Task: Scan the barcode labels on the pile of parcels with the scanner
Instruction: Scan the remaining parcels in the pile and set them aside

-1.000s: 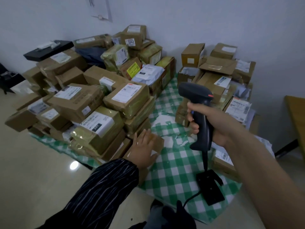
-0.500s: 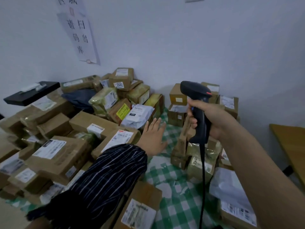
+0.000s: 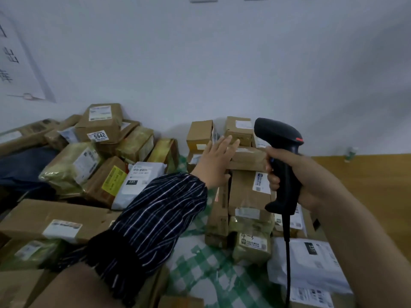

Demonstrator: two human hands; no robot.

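Now the left hand (image 3: 216, 163), fingers spread wide, has reached across to the far parcels (image 3: 245, 192) while the right hand (image 3: 311, 177) grips the scanner (image 3: 278, 133), so a fresh label looks next.

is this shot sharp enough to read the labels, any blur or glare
Head view: dim, flat light, no strong glare; the left hand by the boxes is smeared by motion, the scanner in the right hand sharper; the 5942 sticker reads clearly, finer print and barcodes are too soft; the wide lens bends the edges.
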